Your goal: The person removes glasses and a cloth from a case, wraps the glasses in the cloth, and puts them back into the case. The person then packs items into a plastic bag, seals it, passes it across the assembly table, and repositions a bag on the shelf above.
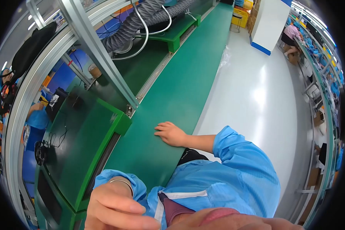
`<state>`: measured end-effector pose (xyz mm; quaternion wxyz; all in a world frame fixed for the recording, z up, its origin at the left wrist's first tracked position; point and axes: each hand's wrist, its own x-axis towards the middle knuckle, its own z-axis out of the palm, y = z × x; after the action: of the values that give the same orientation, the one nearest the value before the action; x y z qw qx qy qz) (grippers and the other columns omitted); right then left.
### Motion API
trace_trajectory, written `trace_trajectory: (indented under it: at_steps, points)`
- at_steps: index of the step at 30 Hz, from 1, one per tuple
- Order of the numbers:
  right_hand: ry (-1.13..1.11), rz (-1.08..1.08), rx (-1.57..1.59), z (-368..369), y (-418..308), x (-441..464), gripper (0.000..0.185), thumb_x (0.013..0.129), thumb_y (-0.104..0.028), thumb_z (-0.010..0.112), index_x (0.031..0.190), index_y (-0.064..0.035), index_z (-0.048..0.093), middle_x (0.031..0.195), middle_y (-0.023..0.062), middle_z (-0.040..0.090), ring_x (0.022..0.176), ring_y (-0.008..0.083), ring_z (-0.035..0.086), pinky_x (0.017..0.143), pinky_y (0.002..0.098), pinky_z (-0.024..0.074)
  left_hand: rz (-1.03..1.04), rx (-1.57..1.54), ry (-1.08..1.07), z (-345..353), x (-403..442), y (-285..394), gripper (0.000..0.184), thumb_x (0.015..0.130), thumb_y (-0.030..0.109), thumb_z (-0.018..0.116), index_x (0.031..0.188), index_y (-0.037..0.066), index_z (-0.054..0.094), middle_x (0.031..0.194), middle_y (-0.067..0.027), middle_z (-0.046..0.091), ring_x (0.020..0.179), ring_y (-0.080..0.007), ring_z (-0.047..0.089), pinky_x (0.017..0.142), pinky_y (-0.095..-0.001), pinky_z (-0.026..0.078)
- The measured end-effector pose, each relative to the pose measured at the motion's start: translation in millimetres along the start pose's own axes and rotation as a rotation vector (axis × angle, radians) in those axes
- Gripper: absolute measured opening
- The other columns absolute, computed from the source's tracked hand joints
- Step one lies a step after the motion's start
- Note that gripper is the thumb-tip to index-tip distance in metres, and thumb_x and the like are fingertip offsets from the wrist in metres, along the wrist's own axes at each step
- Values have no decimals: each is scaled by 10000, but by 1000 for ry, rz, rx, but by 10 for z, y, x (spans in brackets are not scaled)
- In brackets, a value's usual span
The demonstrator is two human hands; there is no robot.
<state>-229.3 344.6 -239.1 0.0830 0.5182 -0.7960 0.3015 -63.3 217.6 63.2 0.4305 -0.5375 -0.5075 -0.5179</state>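
My right hand (170, 134) lies flat on the green belt surface (184, 80), fingers spread a little and nothing in them. Close to the camera, at the lower left, my left hand (117, 207) is raised in front of my chest, below my face. Its visible fingers are loosely bent with a gap between them, and no object shows in them; the lower part of the hand is cut off by the frame. A bracelet (122, 182) circles the left wrist. Both arms wear blue sleeves.
Left of the belt are a green raised platform (84, 142), a metal frame post (99, 53) and a grey flexible hose (136, 23). Black cables (40, 153) lie on the platform. A white pillar (270, 23) and a co-worker (291, 34) are at the upper right.
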Motion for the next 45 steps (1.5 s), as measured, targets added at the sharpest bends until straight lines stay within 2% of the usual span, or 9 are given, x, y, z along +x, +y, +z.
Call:
trace_trajectory:
  at_steps: [1,4,5,8,13,21,24,37,45]
  points:
    - [6,4,5,0,9,4,291,789,-106,571,1074,-70,617,1186,102,558,1171,275,476,1009,420,363,-35,-13,-38,-33,-1,7,457,929,62,433,1357,220,429,1275,-83,494,641,-233,573,709,-388,447]
    - [15,24,15,20,-9,-14,291,796,-110,562,1079,-69,614,1189,102,560,1173,275,476,1015,419,361,-242,-169,-146,-231,94,25,362,923,105,465,1275,182,496,1225,-85,531,653,-235,582,673,-397,454]
    - [14,29,13,19,-17,-12,291,797,-111,560,1080,-69,614,1190,102,560,1174,274,476,1016,418,361,-189,-138,-13,-119,59,12,297,942,140,408,1201,158,552,1179,-108,572,691,-274,617,637,-438,472]
    - [18,33,-4,29,-18,-14,294,800,-114,558,1085,-71,614,1185,101,565,1174,270,478,1017,416,361,-215,-73,55,-121,66,-118,416,878,241,574,1271,143,479,1041,-71,517,723,-209,560,712,-367,337]
    - [39,20,-28,88,7,-19,291,803,-118,559,1084,-73,617,1176,99,576,1166,269,488,1006,415,369,-321,-111,-152,-136,442,-173,457,918,354,526,1278,80,461,1116,-101,511,791,-249,570,791,-410,327]
    - [86,12,-40,100,-12,-2,253,816,-101,558,1057,-58,624,1152,104,596,1134,280,513,981,416,388,-240,-129,-193,-60,588,-88,455,919,338,514,1289,82,447,1153,-112,496,848,-265,557,835,-429,314]
    - [77,13,-9,103,12,1,265,837,-106,540,1088,-72,616,1165,103,593,1137,290,512,983,426,392,-201,-121,-162,0,569,-111,455,919,332,510,1293,82,442,1167,-116,490,870,-271,552,851,-436,310]
    - [130,-16,4,59,21,-15,250,814,-92,559,1052,-50,622,1133,104,602,1123,281,517,972,414,396,-14,-28,23,563,421,-359,453,921,306,491,1310,84,419,1227,-133,466,963,-296,531,921,-467,289]
    - [61,9,18,62,21,-5,284,797,-85,566,1073,-47,619,1170,127,589,1155,298,503,997,424,381,81,103,83,681,520,-620,454,923,290,479,1321,86,405,1264,-144,451,1020,-312,517,965,-486,276]
